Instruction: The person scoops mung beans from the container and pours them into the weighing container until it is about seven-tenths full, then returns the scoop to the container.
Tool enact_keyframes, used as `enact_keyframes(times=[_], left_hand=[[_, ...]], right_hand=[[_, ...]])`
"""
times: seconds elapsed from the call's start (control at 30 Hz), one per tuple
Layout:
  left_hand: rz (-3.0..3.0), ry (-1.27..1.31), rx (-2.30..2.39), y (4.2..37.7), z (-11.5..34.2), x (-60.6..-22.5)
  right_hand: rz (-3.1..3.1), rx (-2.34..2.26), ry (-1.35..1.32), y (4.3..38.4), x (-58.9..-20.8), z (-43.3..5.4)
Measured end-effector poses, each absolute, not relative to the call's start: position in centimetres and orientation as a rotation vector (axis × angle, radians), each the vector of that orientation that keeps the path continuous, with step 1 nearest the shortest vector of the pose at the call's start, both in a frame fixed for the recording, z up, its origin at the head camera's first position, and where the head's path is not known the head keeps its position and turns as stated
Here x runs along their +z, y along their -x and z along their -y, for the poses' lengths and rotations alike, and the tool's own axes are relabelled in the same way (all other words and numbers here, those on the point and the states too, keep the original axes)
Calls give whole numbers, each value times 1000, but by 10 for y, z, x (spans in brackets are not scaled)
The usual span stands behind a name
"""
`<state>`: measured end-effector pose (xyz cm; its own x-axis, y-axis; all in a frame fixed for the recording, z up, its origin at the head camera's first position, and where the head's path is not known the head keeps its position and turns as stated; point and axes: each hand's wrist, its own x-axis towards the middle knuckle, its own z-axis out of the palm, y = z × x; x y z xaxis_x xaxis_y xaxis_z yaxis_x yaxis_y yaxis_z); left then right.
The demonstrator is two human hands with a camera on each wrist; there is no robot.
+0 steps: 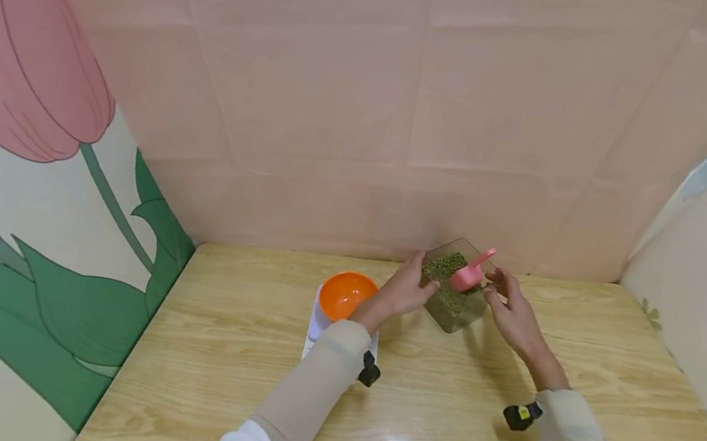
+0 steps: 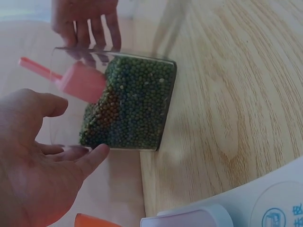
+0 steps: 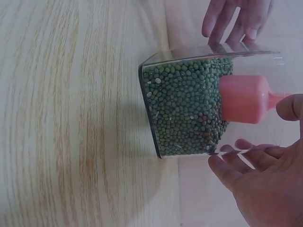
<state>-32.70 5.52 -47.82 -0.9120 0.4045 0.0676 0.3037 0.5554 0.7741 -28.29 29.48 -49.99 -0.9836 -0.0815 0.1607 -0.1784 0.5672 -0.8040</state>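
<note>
A clear square-sided container (image 1: 452,321) of green mung beans (image 2: 137,101) stands on the table towards the back wall. A pink scoop (image 3: 244,98) lies on the beans inside, its handle sticking up past the rim. My left hand (image 1: 404,287) is at the container's left side, fingers extended along the wall and thumb apart from them. On the opposite side is my right hand (image 1: 513,314), with its fingertips right at the wall and its thumb near the scoop's handle. Both hands flank the container.
Left of the container, an orange bowl (image 1: 346,296) sits on a white kitchen scale (image 1: 312,334), partly behind my left forearm. The wooden table (image 1: 219,354) meets a pink-covered wall (image 1: 313,128) at the back. Flower-printed panels stand at both sides.
</note>
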Motion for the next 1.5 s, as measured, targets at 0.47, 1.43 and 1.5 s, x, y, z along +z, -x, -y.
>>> enact_keyframes(times=[0.47, 1.43, 1.5], left_hand=[[-2681, -615, 1282, 319, -55, -475], [-2751, -489, 1311, 287, -54, -472], [-2750, -505, 1318, 286, -53, -473]], right_hand=[[2684, 1434, -222, 278, -501, -295], [2575, 1633, -226, 263, -510, -290], [2562, 1662, -222, 260, -511, -289]])
